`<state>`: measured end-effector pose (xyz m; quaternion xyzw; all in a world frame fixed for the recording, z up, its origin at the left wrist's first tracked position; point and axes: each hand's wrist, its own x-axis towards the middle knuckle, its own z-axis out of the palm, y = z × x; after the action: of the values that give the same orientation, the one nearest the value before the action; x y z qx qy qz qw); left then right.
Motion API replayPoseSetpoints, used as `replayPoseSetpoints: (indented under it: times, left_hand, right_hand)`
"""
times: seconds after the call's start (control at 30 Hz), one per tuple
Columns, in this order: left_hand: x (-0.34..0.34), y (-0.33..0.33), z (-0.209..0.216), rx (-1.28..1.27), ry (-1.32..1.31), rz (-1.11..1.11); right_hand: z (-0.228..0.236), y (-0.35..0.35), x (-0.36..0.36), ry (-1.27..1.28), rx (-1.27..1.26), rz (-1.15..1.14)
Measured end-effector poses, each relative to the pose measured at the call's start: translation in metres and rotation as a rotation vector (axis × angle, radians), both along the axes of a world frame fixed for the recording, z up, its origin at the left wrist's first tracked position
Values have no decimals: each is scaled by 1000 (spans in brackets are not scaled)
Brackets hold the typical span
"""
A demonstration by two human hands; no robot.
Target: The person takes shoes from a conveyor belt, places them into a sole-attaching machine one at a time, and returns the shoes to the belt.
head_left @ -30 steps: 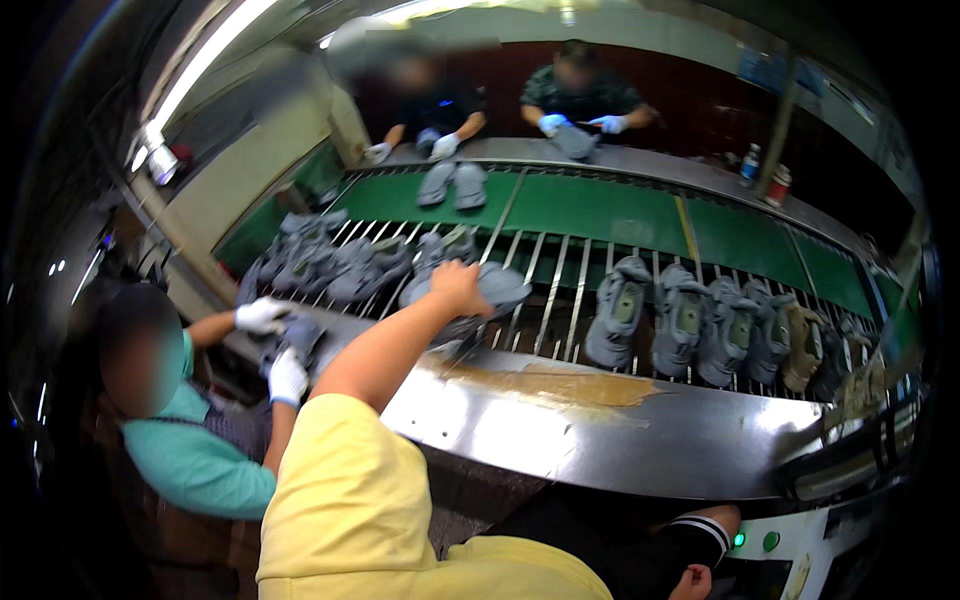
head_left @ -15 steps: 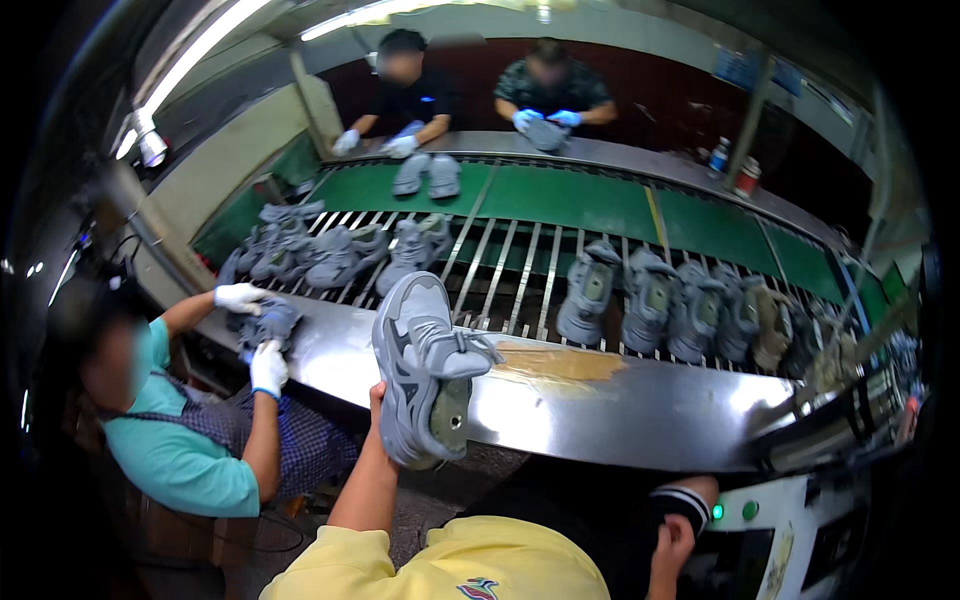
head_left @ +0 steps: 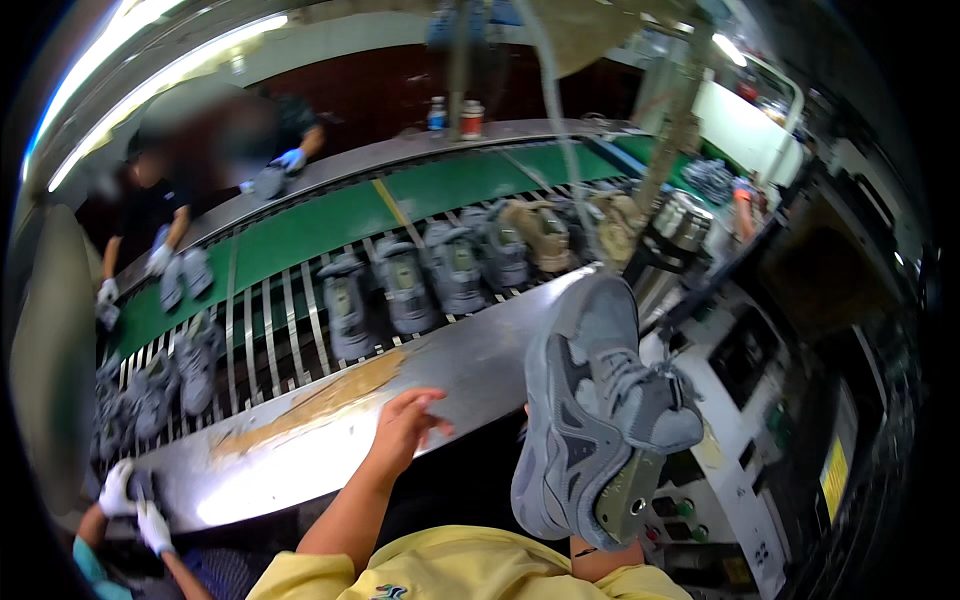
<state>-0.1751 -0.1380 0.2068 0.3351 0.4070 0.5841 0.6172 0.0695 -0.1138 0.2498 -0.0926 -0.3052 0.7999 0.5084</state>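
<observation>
A grey sneaker [head_left: 590, 410] is held up in front of me at the right, toe up, with its heel end low and its opening facing right. My right forearm [head_left: 606, 560] rises behind it; the right hand is nearly all hidden by the shoe it supports. Over the metal ledge [head_left: 470, 340], my left hand [head_left: 405, 428] holds nothing, its fingers loosely bent and apart. The sneaker's laces and a pale green insole with a round metal hole show.
A slatted conveyor with a green belt [head_left: 330, 235] carries rows of grey shoes and a tan shoe [head_left: 540, 232]. A steel cylinder [head_left: 680, 225] and a machine panel [head_left: 700, 470] stand right. Gloved co-workers' hands [head_left: 135, 505] work at left; others across.
The sneaker has passed from my left hand to my right and now sits farther right. My left hand has come away empty. The view has swung right toward the machine.
</observation>
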Motion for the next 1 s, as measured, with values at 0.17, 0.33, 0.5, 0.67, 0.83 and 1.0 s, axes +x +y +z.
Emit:
replayPoseSetpoints:
  times: [0.17, 0.33, 0.5, 0.67, 0.83, 1.0]
  left_hand:
    - [41, -12, -44, -36, -159, 107]
    - [84, 0, -11, -118, -97, -130]
    - [158, 2, 66, 292, -431, -290]
    - [152, 0, 47, 100, -118, -495]
    - [152, 3, 26, -41, -341, -510]
    - [174, 8, 16, 29, -300, -628]
  right_hand:
    - [-13, -26, 76, -15, -72, -308]
    - [-9, -31, 125, -247, -20, -636]
    - [2, -20, 143, -291, 35, -595]
    - [22, -14, 123, -210, -110, -583]
    - [-26, -20, 140, -307, -294, -455]
    - [-66, -24, 168, 115, -330, -329]
